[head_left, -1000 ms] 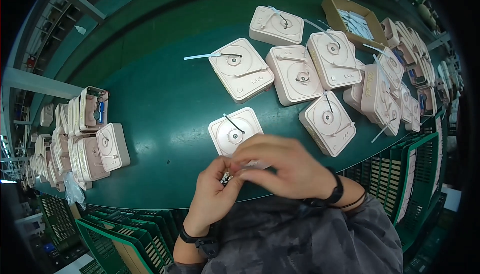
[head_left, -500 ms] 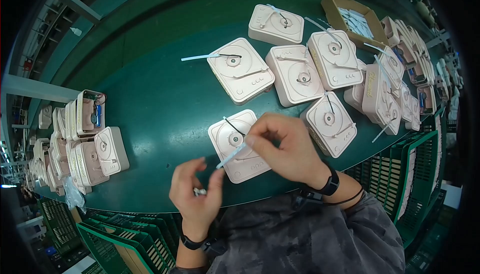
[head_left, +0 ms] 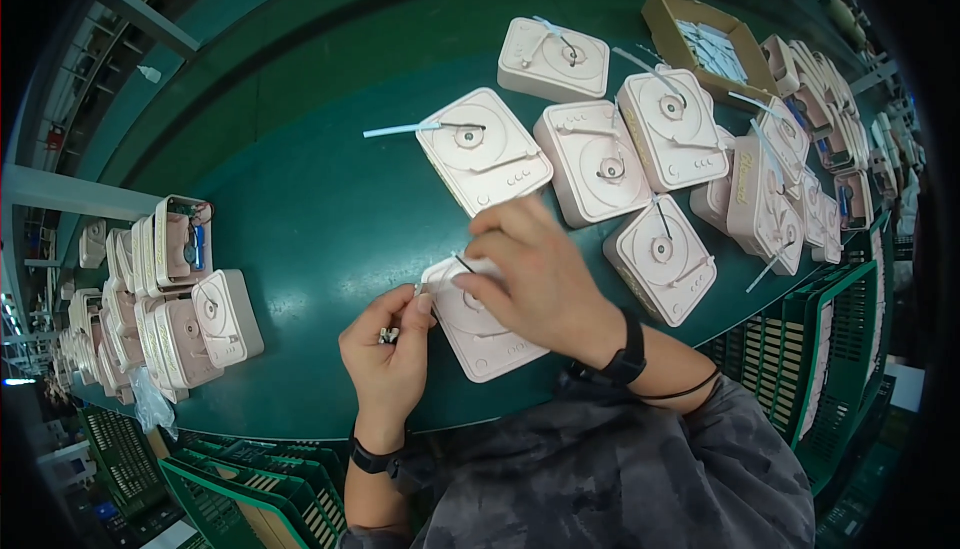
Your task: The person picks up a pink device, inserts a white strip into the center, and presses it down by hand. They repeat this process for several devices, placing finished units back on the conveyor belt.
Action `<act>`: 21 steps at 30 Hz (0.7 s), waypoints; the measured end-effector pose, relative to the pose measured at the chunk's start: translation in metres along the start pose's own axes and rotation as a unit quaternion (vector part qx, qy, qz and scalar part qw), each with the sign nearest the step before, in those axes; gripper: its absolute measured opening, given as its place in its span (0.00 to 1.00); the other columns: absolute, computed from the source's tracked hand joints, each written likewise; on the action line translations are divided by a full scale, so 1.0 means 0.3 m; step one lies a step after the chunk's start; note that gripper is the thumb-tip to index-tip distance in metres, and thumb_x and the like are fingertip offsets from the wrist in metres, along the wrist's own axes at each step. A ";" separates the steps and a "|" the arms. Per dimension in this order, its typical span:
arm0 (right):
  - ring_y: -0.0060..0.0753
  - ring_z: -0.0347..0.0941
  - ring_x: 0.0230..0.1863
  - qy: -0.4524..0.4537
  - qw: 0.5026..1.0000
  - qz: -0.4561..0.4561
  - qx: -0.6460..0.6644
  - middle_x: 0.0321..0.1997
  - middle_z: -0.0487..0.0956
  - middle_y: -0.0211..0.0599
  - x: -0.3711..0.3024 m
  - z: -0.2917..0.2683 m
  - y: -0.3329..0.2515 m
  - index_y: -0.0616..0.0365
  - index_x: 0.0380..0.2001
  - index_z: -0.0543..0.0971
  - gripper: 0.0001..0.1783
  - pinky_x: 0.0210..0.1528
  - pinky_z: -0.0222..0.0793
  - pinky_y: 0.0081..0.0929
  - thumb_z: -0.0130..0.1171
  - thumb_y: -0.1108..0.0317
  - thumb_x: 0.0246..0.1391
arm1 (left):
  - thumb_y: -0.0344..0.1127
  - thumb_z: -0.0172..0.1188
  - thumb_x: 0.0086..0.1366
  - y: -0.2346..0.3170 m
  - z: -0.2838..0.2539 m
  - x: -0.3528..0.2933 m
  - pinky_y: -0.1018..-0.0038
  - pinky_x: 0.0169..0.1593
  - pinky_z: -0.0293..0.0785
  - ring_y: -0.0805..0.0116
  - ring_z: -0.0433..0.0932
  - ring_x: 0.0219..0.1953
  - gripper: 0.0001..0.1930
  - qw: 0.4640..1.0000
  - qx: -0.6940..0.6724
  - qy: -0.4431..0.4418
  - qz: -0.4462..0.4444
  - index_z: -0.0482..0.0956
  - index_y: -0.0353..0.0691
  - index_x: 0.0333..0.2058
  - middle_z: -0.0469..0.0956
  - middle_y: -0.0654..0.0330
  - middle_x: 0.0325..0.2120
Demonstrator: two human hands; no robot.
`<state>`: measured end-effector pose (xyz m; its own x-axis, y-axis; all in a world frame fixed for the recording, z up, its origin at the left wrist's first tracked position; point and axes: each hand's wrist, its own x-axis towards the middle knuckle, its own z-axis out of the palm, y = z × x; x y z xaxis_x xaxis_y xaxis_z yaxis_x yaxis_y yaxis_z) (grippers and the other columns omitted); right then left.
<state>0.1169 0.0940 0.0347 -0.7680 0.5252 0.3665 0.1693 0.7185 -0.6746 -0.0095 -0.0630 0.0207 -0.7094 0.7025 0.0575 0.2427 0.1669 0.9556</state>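
In front of me a pale pink turntable-shaped casing lies on the green table, its disc side up. A short black wire stands out from its disc. My right hand reaches over the casing and covers much of the disc; its fingers are bent and blurred, so what they hold cannot be made out. At the casing's left edge my left hand is closed, thumb and forefinger pinched at a small whitish tip. A small metallic part shows between its curled fingers.
Several similar casings lie beyond and to the right, some with black wires and pale blue strips. A cardboard box of pale strips stands at the far right. More casings are stacked at the left. Green crates stand beside the table.
My right hand has moved left and away from me, across the disc. My left hand has risen to the casing's edge and its fingers have closed. The blue strip over the casing no longer shows.
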 end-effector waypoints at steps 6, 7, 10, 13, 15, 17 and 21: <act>0.45 0.71 0.53 0.000 0.999 -0.024 0.025 0.47 0.78 0.37 -0.021 0.044 0.013 0.60 0.33 0.80 0.08 0.52 0.69 0.39 0.68 0.74 0.49 | 0.26 0.68 0.65 0.009 0.017 0.051 0.77 0.34 0.75 0.72 0.80 0.28 0.08 0.998 0.032 -0.040 0.027 0.85 0.32 0.42 0.85 0.53 0.29; 0.45 0.71 0.53 -0.010 0.998 -0.035 0.041 0.47 0.78 0.37 -0.025 0.035 0.014 0.60 0.33 0.80 0.08 0.52 0.69 0.39 0.68 0.74 0.49 | 0.26 0.68 0.65 0.011 0.018 0.053 0.77 0.35 0.75 0.71 0.80 0.28 0.08 0.995 0.065 -0.058 0.048 0.85 0.32 0.41 0.85 0.53 0.29; 0.46 0.71 0.53 -0.031 0.996 -0.042 0.068 0.47 0.78 0.36 -0.028 0.029 0.012 0.60 0.33 0.80 0.07 0.53 0.69 0.39 0.67 0.75 0.50 | 0.26 0.68 0.65 0.024 0.016 0.039 0.76 0.35 0.76 0.71 0.80 0.28 0.07 0.995 0.078 -0.060 0.027 0.85 0.32 0.41 0.85 0.53 0.30; 0.46 0.71 0.53 -0.051 0.994 -0.036 0.086 0.47 0.78 0.36 -0.033 0.024 0.024 0.61 0.33 0.80 0.07 0.54 0.68 0.40 0.67 0.76 0.50 | 0.26 0.68 0.65 0.028 0.029 0.025 0.76 0.35 0.76 0.70 0.80 0.28 0.07 0.995 0.077 -0.064 0.017 0.85 0.32 0.40 0.85 0.53 0.30; 0.45 0.71 0.53 -0.040 0.993 -0.021 0.105 0.47 0.79 0.36 -0.040 0.029 0.036 0.61 0.33 0.80 0.06 0.55 0.68 0.39 0.66 0.77 0.50 | 0.26 0.68 0.65 0.029 0.035 0.017 0.75 0.35 0.76 0.70 0.80 0.28 0.06 0.995 0.067 -0.068 0.016 0.85 0.32 0.39 0.85 0.52 0.30; 0.45 0.71 0.53 -0.036 0.992 -0.014 0.117 0.47 0.79 0.37 -0.043 0.032 0.037 0.61 0.33 0.80 0.06 0.56 0.68 0.39 0.66 0.77 0.50 | 0.25 0.68 0.65 0.014 0.037 0.005 0.75 0.34 0.76 0.70 0.81 0.28 0.05 0.996 0.055 -0.064 0.008 0.85 0.32 0.39 0.85 0.52 0.30; 0.45 0.71 0.54 -0.034 0.990 -0.021 0.132 0.47 0.79 0.36 -0.046 0.033 0.035 0.61 0.31 0.80 0.05 0.56 0.68 0.39 0.66 0.77 0.50 | 0.24 0.68 0.64 0.027 0.046 -0.006 0.75 0.34 0.76 0.69 0.81 0.27 0.05 0.997 0.057 -0.047 0.030 0.85 0.33 0.39 0.85 0.52 0.29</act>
<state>0.1232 0.0898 0.0160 -0.8119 0.4591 0.3606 -0.0245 0.5903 -0.8068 0.0027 -0.0534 0.0243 -0.6268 0.7749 0.0812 0.3603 0.1959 0.9120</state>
